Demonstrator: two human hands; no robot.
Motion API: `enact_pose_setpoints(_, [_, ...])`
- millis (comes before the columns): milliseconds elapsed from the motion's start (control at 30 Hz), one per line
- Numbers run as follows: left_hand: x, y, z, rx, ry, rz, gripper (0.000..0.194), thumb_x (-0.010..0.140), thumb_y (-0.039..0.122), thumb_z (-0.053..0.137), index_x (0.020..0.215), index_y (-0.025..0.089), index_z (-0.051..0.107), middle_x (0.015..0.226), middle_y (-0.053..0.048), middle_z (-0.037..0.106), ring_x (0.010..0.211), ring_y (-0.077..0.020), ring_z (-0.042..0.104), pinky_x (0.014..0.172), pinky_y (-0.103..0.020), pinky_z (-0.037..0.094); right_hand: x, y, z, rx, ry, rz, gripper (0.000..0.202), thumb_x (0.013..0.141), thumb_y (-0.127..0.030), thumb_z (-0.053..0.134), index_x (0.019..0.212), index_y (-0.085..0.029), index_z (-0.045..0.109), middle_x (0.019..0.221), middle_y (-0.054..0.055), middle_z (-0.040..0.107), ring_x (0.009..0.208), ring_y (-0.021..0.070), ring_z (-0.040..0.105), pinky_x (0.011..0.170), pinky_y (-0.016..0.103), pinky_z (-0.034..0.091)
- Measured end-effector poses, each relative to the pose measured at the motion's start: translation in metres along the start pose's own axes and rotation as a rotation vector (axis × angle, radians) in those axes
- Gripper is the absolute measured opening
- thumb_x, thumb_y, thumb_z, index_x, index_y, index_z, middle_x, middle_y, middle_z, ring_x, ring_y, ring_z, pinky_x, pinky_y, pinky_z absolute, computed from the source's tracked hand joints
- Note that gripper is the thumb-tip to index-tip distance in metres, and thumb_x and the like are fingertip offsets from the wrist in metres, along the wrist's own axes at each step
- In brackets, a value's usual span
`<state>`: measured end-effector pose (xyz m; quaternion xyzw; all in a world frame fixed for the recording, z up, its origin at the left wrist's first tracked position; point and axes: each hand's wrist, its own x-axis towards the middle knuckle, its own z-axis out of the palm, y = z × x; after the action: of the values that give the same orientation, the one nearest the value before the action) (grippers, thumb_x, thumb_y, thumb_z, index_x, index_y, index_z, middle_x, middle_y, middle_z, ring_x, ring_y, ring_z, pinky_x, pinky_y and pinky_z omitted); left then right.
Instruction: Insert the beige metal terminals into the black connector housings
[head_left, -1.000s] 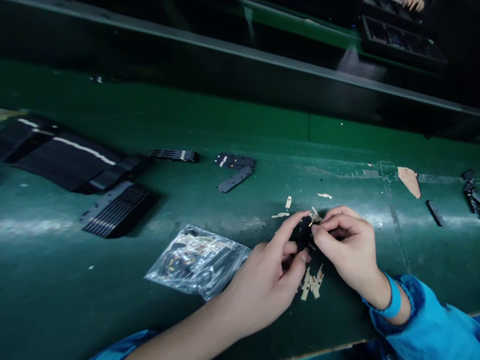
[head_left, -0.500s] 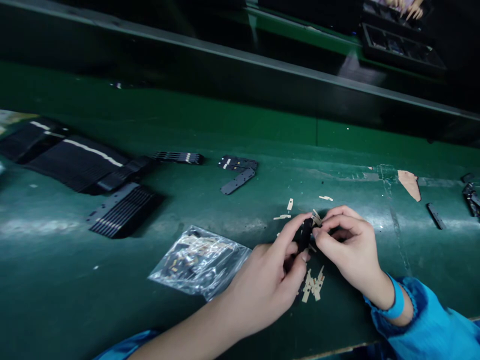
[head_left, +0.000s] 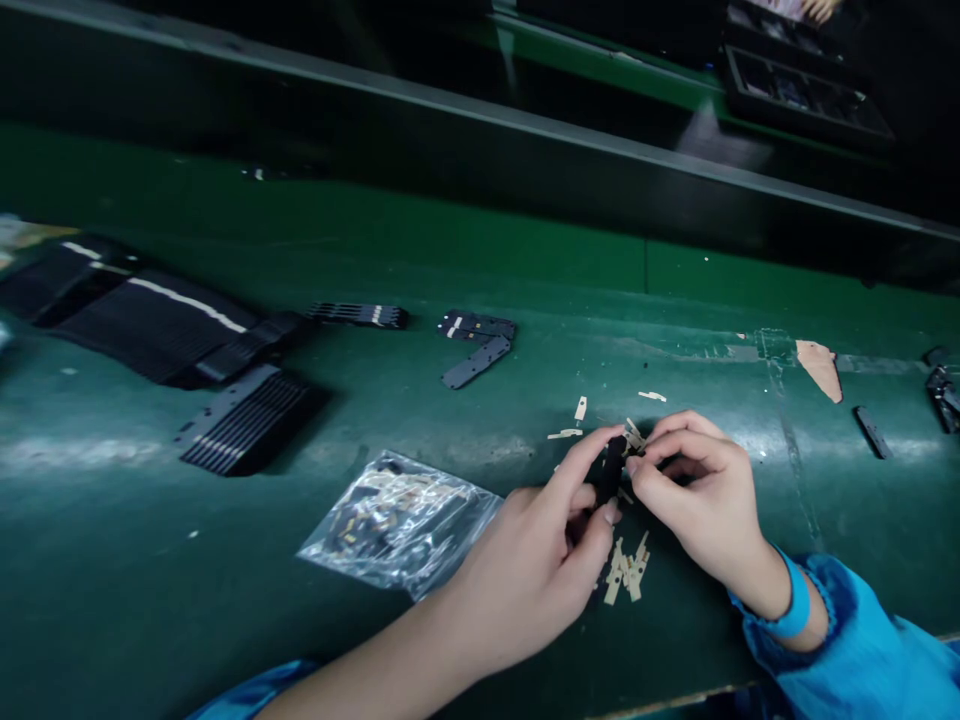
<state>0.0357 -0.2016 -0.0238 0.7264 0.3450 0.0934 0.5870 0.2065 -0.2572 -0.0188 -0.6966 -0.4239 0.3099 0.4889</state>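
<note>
In the head view, little has changed over the last moment: both hands keep almost the same pose, and the small bright glint at the far end of the black part (head_left: 611,470) no longer shows, which suggests close finger work at one spot, rather than a carry. The left hand (head_left: 529,560) grips the part between index finger and thumb, holding it just above the table (head_left: 420,250), to the right of the middle. The right hand (head_left: 697,490) has its thumb and fingertips drawn together at the part's right side; whether they pinch a small piece, I cannot tell. Pale pieces (head_left: 626,572) lie in a small heap just nearer than the part, with others scattered on its far side, some partly behind the fingers. A clear bag (head_left: 397,520) of small parts lies beside the left hand, on its left. Further left are a ribbed black stack (head_left: 240,420) and a long dark bundle (head_left: 142,315); beyond the bag lie a slim stack (head_left: 356,315) and angled plates (head_left: 480,345). On the right are a brown scrap (head_left: 820,368) and a black strip (head_left: 871,432). At the far right, another person's hand (head_left: 819,9) shows beyond a divided tray (head_left: 806,95)
</note>
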Motion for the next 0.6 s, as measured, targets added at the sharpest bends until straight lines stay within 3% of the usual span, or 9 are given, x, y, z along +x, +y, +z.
enact_pose_setpoints(600, [-0.0002, 0.0025, -0.0044, 0.059, -0.045, 0.019, 0.055, 0.102, 0.026, 0.043, 0.156, 0.021, 0.036, 0.059, 0.008, 0.051, 0.045, -0.0134, 0.044, 0.044, -0.026, 0.026, 0.0088, 0.0001, -0.0088, 0.053, -0.099, 0.06, 0.012, 0.073, -0.017, 0.073, 0.062, -0.02, 0.07, 0.081, 0.002, 0.064, 0.064, 0.0135, 0.059, 0.049, 0.023, 0.042])
